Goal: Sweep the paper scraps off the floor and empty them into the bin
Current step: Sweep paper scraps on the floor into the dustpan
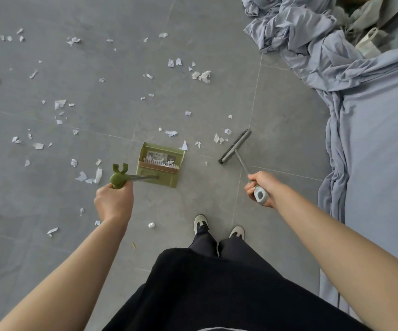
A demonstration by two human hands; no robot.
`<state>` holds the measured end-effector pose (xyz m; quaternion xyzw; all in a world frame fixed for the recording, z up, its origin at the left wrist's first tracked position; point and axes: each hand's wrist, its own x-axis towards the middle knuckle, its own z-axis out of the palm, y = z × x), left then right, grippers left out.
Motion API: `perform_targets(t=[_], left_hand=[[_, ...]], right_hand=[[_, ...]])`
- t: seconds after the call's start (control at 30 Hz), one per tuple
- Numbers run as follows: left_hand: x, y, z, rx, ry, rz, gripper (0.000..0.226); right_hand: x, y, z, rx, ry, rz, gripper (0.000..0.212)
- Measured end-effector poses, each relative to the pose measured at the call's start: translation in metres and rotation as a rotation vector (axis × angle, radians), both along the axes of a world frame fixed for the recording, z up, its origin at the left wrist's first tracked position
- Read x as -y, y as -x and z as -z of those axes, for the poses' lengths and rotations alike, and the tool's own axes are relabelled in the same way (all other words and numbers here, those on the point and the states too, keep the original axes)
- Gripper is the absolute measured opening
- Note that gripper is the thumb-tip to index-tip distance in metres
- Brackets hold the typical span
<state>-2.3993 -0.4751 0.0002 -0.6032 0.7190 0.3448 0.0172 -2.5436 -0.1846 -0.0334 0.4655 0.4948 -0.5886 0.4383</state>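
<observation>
Left hand (pixel 114 203): fingers wrapped tight round the green grip of the dustpan handle (pixel 119 179), nothing else held. The handle runs down to the green dustpan (pixel 160 163), which sits flat on the grey tiled floor (pixel 284 130) near the crossing of 2 grout lines; several scraps already lie inside against its comb strip.

Right hand (pixel 259 187): fingers curled round the grey grip of the broom (pixel 235 146). The broom head rests on the floor, right of the pan and apart from it, set at a slant.

Paper scraps (pixel 202 75): a few small ones lie between broom head and pan mouth; most are scattered across the floor's far and left areas, some close to the shoes (pixel 201 224). A crumpled blue sheet (pixel 336 68) borders the floor's right edge. No bin in view.

Judgement: sweeping step, partly done, far from emptying. Next move likely calls for drawing the broom leftward to push the near scraps into the pan mouth, pan held steady, then shifting both toward the left scatter
</observation>
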Motion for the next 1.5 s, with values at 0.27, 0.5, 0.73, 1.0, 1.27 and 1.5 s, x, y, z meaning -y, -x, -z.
perform_targets(t=[0.27,0.5,0.73,1.0,1.27,1.5], left_hand=[[-0.007,0.02,0.001,0.004,-0.018,-0.046,0.033],[-0.018,0.045,0.004,-0.007,0.004,-0.159,0.036],[-0.036,0.082,0.011,-0.016,0.027,-0.248,0.037],[-0.056,0.137,0.01,-0.017,0.058,-0.306,0.036],[-0.055,0.18,0.011,-0.105,0.013,-0.369,0.034],[-0.036,0.223,0.014,-0.136,-0.001,-0.374,0.032]], right_hand=[[0.023,0.014,-0.022,0.012,-0.022,-0.083,0.022],[0.035,0.053,-0.001,0.062,0.145,-0.019,0.02],[0.016,0.139,0.013,0.069,0.186,-0.113,0.021],[-0.017,0.228,0.005,-0.007,0.09,-0.201,0.016],[-0.031,0.285,-0.008,-0.101,-0.125,-0.354,0.025],[-0.007,0.323,-0.003,-0.111,-0.239,-0.596,0.017]])
